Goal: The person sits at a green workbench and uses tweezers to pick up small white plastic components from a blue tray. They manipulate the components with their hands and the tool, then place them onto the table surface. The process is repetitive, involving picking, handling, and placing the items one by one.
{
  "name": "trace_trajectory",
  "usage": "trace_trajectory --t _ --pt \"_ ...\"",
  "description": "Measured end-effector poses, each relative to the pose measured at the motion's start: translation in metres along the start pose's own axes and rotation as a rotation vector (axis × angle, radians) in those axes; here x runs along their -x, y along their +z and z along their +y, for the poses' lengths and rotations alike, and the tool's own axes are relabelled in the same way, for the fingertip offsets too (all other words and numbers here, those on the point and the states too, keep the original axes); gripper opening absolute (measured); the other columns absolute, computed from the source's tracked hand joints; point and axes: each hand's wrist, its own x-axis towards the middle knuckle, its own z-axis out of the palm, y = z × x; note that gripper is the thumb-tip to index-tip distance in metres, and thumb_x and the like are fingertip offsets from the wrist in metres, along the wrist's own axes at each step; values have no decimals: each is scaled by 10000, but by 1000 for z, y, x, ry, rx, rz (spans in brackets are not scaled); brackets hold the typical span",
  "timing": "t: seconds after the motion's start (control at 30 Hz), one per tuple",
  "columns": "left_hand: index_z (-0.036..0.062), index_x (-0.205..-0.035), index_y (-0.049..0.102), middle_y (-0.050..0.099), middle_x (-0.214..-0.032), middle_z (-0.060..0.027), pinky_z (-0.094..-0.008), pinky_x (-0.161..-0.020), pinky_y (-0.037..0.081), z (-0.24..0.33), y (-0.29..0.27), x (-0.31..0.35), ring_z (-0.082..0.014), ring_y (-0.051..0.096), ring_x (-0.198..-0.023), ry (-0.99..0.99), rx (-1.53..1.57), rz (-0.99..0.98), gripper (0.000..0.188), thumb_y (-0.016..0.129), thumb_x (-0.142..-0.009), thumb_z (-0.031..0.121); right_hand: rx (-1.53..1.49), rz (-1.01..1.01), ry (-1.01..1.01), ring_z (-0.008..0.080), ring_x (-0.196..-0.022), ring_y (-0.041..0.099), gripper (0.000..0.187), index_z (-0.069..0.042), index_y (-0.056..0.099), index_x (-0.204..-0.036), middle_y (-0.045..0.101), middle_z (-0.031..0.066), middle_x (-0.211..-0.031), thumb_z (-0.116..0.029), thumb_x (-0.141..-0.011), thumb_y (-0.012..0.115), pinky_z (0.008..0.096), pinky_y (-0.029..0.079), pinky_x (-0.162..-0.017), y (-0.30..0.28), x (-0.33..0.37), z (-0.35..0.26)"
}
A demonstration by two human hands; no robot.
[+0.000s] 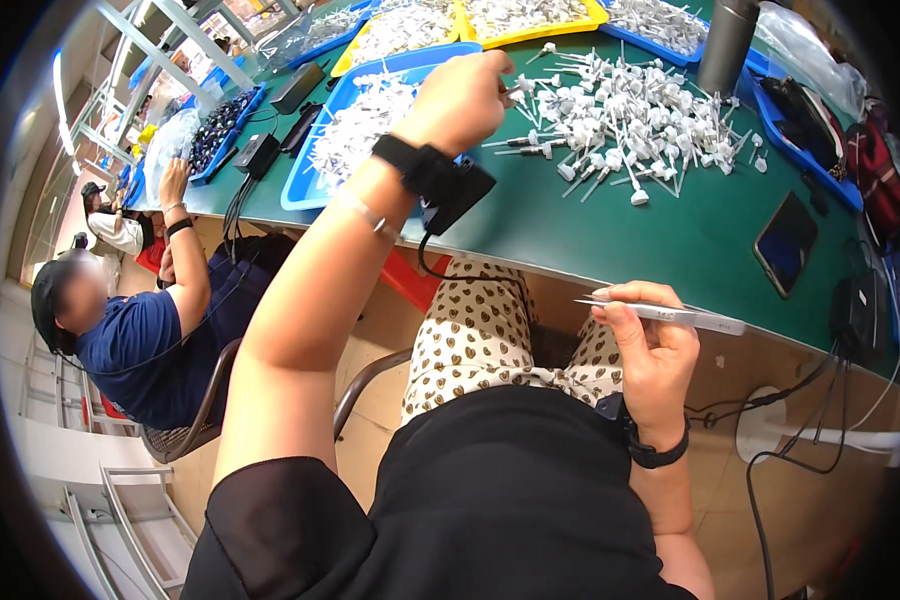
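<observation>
My left hand (465, 98) reaches over the green table at the left edge of a loose pile of small white plastic parts (640, 115) with thin stems. Its fingers are curled together, and whatever they may pinch is too small to make out. Near the table's front edge, above my lap, my right hand (655, 345) grips a pair of silver tweezers (695, 318) between thumb and fingers. The tweezer tips point left, apart from any part. Beneath my left wrist stands a blue tray (295, 185) of similar white parts.
Yellow trays (545, 32) and blue trays of white parts line the back. A dark cylinder (728, 50) stands right of the pile. A phone (786, 243) lies at the right, near a black box (858, 305) with cables. At left, a co-worker (145, 335) sits by a tray of dark pieces.
</observation>
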Motion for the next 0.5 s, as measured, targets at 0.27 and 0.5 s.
trace_trajectory --t 0.27,0.5 --pt "-13 -1162 655 709 -1051 -44 -275 -919 504 85 -10 148 -107 639 -1002 -398 1125 -127 208 659 -978 85 -257 -104 38 176 -964 679 159 40 610 -1111 688 133 -1080 -36 -976 648 306 562 -894 8 4 -3" --pt "3 -1118 703 715 -996 -20 -217 -775 520 99 32 209 -58 636 -888 -660 1470 -168 185 712 -946 70 -210 -155 70 203 -1014 683 170 43 593 -1138 683 150 -1112 -33 -989 624 324 565 -930 20 15 4"
